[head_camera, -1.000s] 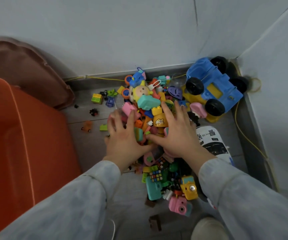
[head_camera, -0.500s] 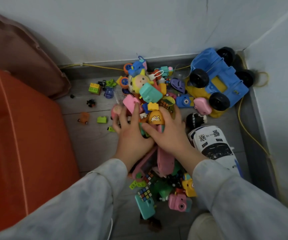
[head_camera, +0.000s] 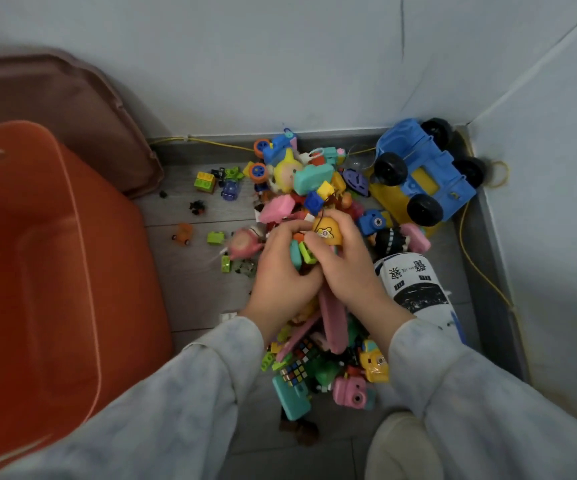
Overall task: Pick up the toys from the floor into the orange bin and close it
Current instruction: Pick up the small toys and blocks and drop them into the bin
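Fingers of the left hand and the right hand curl inward toward each other and together grip a clump of small toys. A yellow-orange rounded toy with a printed face sits under the right fingertips. Green and teal blocks are squeezed between the two hands, and a long pink piece shows below the heels of the hands.

The rest of the toy pile, bright plastic in many colours, spreads beyond the fingertips toward the wall. Right of the fingertips and farther off, a blue toy truck lies wheels-up in the corner. A white toy car with black markings lies just beside the right wrist. Under the wrists are a puzzle cube, a teal toy camera and a pink toy camera. Left of the left fingers, a few small blocks lie scattered on the grey floor.

Farther left stands the orange bin, smooth and round-cornered, with a brown moulded panel leaning on the wall behind it.

Both hands show their backs to the camera, knuckles bent, and the wrists converge from pale grey sleeves.
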### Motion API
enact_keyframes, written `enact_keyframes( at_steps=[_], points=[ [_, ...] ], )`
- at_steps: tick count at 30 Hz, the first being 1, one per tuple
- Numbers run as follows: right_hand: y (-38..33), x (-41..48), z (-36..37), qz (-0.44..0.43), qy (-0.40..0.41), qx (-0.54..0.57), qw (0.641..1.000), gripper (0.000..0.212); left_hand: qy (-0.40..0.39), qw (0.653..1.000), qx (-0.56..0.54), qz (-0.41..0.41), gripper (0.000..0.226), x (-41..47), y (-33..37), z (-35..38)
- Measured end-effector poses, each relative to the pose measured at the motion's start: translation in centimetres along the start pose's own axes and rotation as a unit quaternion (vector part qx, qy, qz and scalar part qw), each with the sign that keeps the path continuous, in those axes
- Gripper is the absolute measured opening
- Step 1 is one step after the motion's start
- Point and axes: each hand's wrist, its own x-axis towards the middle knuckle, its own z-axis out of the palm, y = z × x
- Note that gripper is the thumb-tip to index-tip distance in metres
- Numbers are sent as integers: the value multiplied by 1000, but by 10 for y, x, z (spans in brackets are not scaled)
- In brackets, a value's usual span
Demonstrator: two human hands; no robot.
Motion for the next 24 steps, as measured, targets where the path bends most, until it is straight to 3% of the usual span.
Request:
enact_keyframes(
  at_steps=[8,14,24],
  points=[
    [-77,-25,-22,-44,17,26,999,49,10,997,-66,23,50,-20,74,-30],
    [-142,-55,-17,-119,8,29,992,46,60,994,-58,67,48,-46,120,-77],
    [-237,-104,74,-206,-89,71,972,46,179,980,-37,82,46,-98,137,-205]
  ],
)
